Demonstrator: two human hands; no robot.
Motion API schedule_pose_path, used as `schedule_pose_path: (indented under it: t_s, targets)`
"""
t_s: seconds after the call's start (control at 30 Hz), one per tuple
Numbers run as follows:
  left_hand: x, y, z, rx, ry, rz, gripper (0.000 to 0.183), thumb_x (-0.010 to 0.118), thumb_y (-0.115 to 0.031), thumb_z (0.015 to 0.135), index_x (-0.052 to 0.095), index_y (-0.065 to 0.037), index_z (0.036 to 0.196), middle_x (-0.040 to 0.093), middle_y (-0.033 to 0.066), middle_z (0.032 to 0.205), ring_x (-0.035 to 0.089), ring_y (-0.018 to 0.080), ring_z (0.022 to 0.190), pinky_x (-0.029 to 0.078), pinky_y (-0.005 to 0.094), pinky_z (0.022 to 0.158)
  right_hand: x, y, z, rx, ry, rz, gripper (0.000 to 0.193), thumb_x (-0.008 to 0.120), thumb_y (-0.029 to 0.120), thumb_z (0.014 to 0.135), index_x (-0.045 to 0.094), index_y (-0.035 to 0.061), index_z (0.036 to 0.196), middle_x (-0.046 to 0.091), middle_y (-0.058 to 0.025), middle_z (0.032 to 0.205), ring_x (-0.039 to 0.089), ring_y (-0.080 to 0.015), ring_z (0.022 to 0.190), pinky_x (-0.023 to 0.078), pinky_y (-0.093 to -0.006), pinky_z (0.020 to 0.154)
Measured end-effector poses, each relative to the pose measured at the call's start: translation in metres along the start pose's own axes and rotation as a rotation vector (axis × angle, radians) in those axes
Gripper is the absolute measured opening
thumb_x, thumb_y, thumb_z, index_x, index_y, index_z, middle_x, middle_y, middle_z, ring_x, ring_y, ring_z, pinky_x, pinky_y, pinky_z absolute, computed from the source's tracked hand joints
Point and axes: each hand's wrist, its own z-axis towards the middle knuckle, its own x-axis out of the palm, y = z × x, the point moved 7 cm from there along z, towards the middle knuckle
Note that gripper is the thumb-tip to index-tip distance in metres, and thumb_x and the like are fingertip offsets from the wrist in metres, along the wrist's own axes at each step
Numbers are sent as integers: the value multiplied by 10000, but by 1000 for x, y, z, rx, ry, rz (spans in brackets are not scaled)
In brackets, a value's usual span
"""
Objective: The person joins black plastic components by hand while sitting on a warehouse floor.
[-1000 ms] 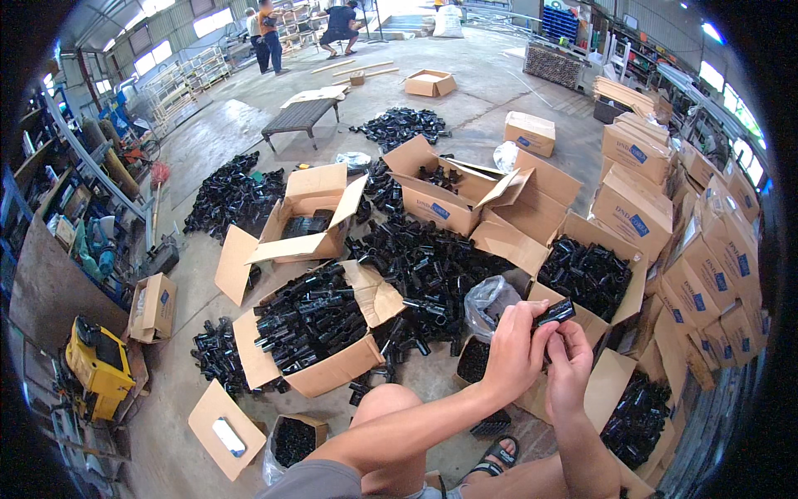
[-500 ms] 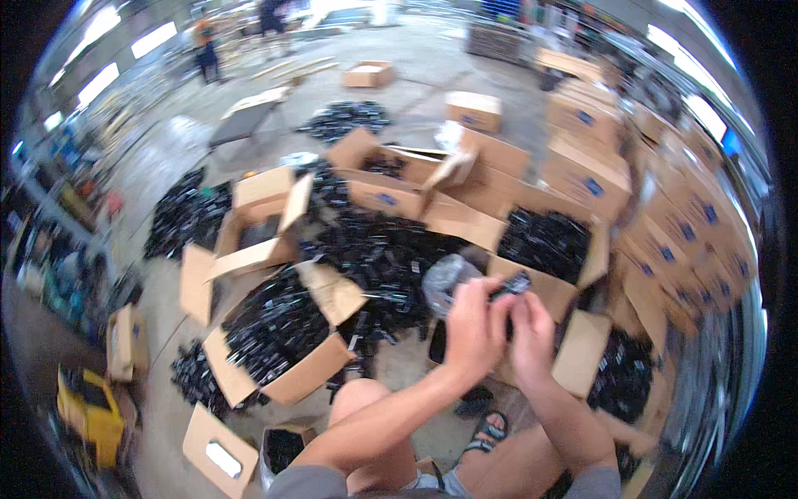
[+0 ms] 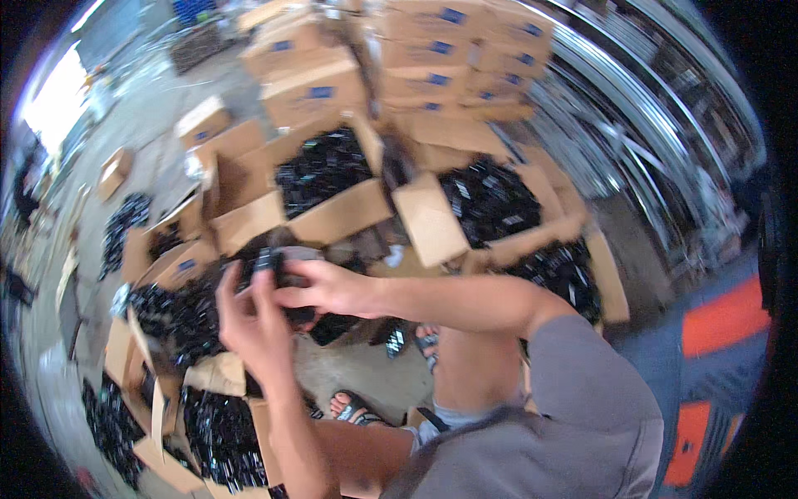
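Observation:
My left hand (image 3: 259, 328) and my right hand (image 3: 328, 287) are raised together above the pile, their fingers closed round a small black part (image 3: 267, 259). The part sticks up between the fingertips; its lower end is hidden by them, and blur hides its exact kind. Below and behind the hands lies a loose heap of similar black parts (image 3: 187, 320). Just beyond them, an open cardboard box (image 3: 342, 220) is filled with more of these pieces. A second open box (image 3: 428, 220), also full, stands to its right.
Closed cartons (image 3: 428, 54) are stacked at the back. Long metal profiles (image 3: 640, 125) lie on the right, near an orange and dark blue surface (image 3: 725, 320). Another open box (image 3: 262, 432) of black parts stands at lower left. My sandalled foot (image 3: 353, 407) rests on the concrete floor.
My view has swung right, so the boxes and heap now appear further left. Both hands still hold the black part, and my right forearm now reaches in from the right.

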Motion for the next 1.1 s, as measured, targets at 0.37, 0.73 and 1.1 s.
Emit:
schedule_pose_path:
  t_s: [0.37,0.73,1.1]
  targets:
    - [-9,-3,-20,40,242,-123,366,512,-247,1061,572,-52,1365,702,94,1130,645,107,936,462,194,666,-143,43,-294,237,-927,-326,396,658,322,975,608,-12,1182,686,-97,991,683,-147,777,587,-283,631]
    - [-60,23,-7,27,529,93,382,435,-195,1082,514,-33,1418,612,147,1286,581,184,1137,463,316,923,-235,-60,-596,311,-2065,-732,365,545,306,1022,670,-21,1127,733,-141,883,728,-190,763,552,-349,653]
    - [-107,150,-146,-553,856,-131,461,444,-371,1052,608,41,924,629,144,943,601,240,911,467,358,864,-181,-135,-543,519,-1801,-1095,391,587,378,989,572,23,1154,648,-158,943,643,-352,874,515,-455,792]
